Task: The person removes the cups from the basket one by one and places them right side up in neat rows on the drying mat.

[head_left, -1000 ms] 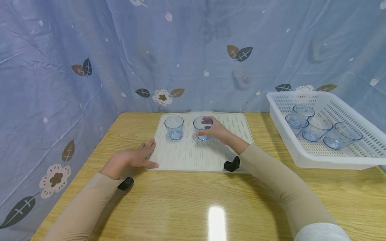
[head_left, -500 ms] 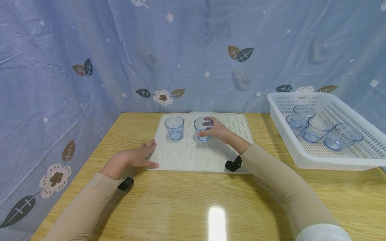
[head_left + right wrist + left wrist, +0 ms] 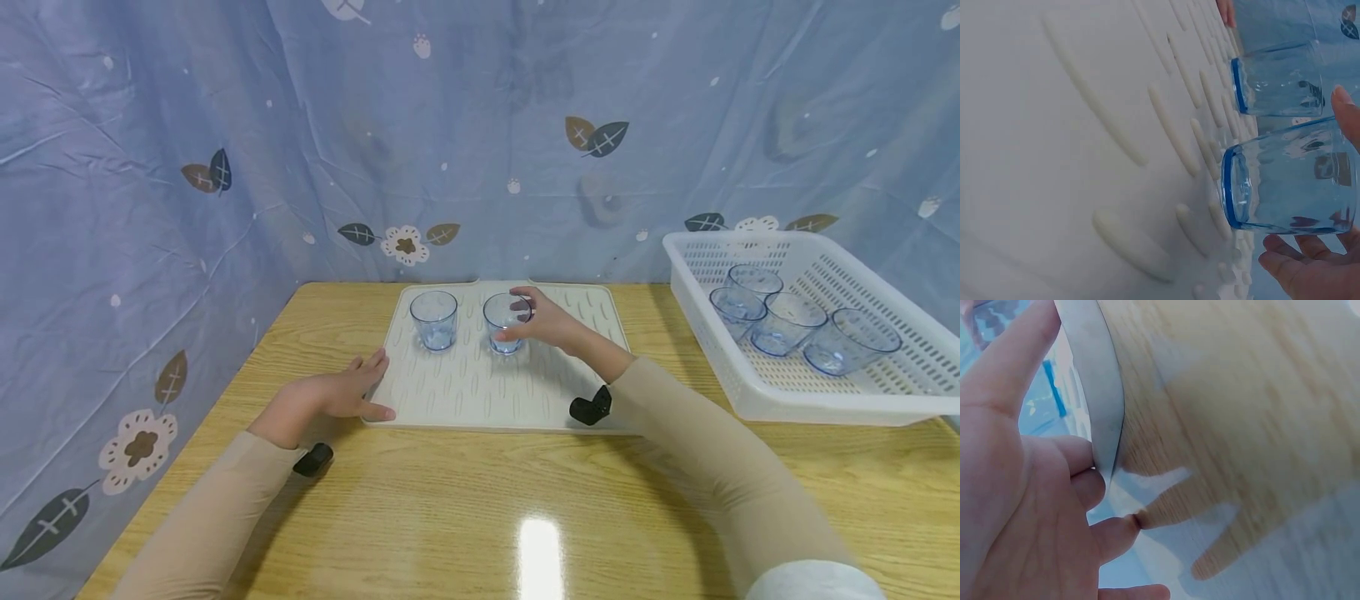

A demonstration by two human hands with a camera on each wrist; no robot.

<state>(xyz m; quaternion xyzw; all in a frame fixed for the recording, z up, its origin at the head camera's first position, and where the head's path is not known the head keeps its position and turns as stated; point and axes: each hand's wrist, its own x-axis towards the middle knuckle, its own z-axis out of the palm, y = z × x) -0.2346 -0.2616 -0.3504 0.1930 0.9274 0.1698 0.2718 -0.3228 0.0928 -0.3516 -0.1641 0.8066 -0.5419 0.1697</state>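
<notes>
Two clear blue-tinted glasses stand upright, side by side, on a white ridged drying mat (image 3: 465, 400). The left glass (image 3: 435, 322) has no hand on it. Around the right side of the other glass (image 3: 502, 332) is my right hand (image 3: 551, 322), thumb in front and fingers behind. In the right wrist view the fingers (image 3: 1282, 256) lie a little apart from that glass's wall, while the thumb overlaps its rim end; whether it touches is unclear. My left hand (image 3: 337, 392) rests with spread fingers at the mat's left edge.
At the right stands a white slotted plastic basket (image 3: 742, 400) with several similar glasses (image 3: 787, 321) inside. A blue patterned curtain (image 3: 480, 167) hangs behind and to the left of the wooden table (image 3: 435, 508).
My right hand has shifted slightly to the right, and its fingers have loosened from around the right-hand glass. The glass stays on the mat. My left hand has not moved.
</notes>
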